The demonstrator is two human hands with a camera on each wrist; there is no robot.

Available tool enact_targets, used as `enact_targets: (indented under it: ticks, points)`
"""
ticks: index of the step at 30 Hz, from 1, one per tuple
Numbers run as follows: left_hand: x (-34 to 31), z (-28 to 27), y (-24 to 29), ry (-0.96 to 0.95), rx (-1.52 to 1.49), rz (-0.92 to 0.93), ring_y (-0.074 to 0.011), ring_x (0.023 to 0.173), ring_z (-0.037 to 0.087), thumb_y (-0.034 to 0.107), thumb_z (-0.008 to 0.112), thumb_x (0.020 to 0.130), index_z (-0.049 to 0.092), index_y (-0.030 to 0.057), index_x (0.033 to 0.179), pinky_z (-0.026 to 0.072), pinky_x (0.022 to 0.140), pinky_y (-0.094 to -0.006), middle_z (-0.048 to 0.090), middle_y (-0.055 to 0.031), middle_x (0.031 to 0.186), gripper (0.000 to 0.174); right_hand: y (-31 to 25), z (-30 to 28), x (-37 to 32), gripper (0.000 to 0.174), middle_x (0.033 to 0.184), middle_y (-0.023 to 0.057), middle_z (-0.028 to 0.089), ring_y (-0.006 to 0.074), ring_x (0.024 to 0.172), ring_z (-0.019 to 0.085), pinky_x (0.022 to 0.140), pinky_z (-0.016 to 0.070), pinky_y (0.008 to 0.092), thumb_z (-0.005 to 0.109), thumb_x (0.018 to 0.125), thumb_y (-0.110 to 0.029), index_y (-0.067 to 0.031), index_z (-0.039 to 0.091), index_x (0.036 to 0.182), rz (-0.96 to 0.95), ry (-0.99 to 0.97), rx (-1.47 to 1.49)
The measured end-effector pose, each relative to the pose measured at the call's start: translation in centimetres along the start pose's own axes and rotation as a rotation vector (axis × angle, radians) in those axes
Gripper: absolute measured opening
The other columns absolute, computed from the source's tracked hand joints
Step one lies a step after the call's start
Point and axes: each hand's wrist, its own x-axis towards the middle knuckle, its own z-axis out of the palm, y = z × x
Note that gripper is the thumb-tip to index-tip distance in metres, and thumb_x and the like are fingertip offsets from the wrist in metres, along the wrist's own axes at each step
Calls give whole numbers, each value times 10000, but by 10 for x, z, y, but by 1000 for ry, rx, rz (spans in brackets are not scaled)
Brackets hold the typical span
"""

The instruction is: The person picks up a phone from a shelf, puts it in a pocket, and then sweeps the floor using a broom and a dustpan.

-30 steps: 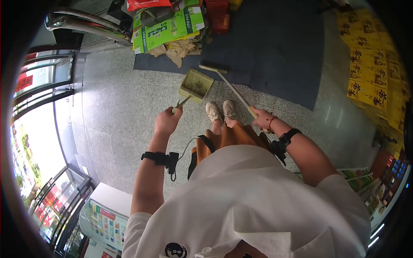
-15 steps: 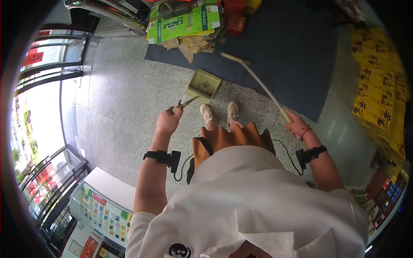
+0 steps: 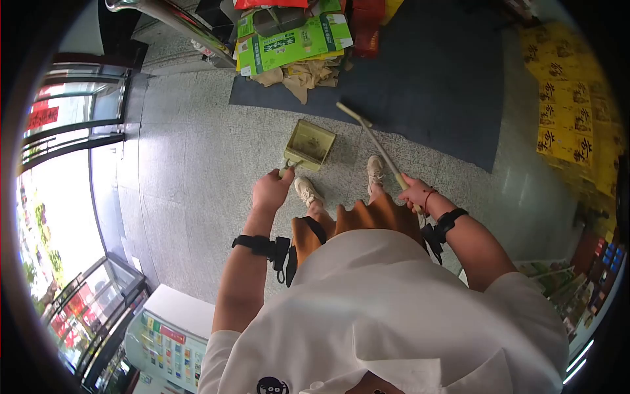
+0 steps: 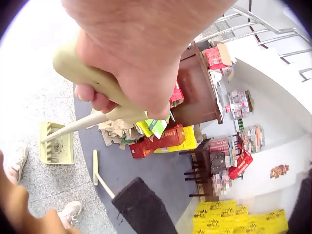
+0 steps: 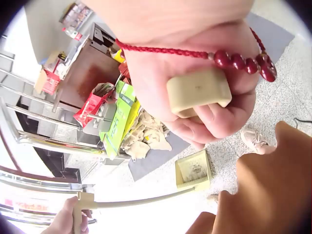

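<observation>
My left hand (image 3: pixel 272 190) grips the pale yellow handle (image 4: pixel 92 80) of a long-handled dustpan (image 3: pixel 300 157). The pan stands on the speckled floor in front of my left shoe, with dark debris (image 5: pixel 196 170) inside it. My right hand (image 3: pixel 416 191) holds a broom by the top of its pole (image 3: pixel 387 157), and the looped handle end (image 5: pixel 197 90) shows against the palm in the right wrist view. Ahead of my right shoe, the narrow broom head (image 3: pixel 353 113) lies at the edge of the dark mat (image 3: pixel 433 92), to the right of the dustpan.
Flattened green cartons (image 3: pixel 305 43) and torn brown cardboard (image 3: pixel 305 77) are piled at the mat's far left. Yellow printed boxes (image 3: pixel 564 118) line the right side. A metal railing (image 3: pixel 177 26) stands far left, a glass display counter (image 3: pixel 164 335) near left.
The broom swung out to the right and has come back toward the middle. The dustpan sits closer to my left hand. My feet have moved apart.
</observation>
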Motion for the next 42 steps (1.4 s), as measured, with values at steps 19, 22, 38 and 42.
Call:
enact_targets:
  ticks: [19, 22, 38, 42]
  points:
    - [10, -54, -111, 11, -36, 40, -364, 988, 590, 551, 461, 839, 621, 21, 1048, 453, 861, -419, 641, -219, 979, 591, -90, 88, -11, 776, 652, 13, 478, 93, 486, 439, 425, 398, 260, 565, 791, -26, -265, 236, 1452, -225, 64, -141]
    - [16, -55, -135, 96, -86, 53, -268, 722, 579, 529, 495, 843, 629, 13, 957, 454, 677, -373, 601, -145, 760, 546, -103, 128, 29, 765, 659, 12, 481, 98, 485, 440, 431, 399, 267, 567, 795, -35, -264, 245, 1450, -188, 52, -172]
    - [32, -101, -167, 118, -184, -58, -391, 878, 609, 520, 488, 838, 644, 17, 925, 466, 771, -427, 641, -225, 836, 534, -192, 148, 10, 759, 617, 0, 458, 85, 468, 425, 421, 391, 264, 582, 794, -32, -258, 264, 1445, -263, 13, -244]
    - [43, -112, -171, 152, -251, -102, -382, 849, 613, 518, 491, 839, 642, 17, 919, 465, 752, -421, 642, -208, 808, 530, -249, 200, 67, 781, 676, 53, 548, 147, 520, 520, 480, 438, 325, 608, 800, -40, -250, 236, 1453, -263, 17, -409]
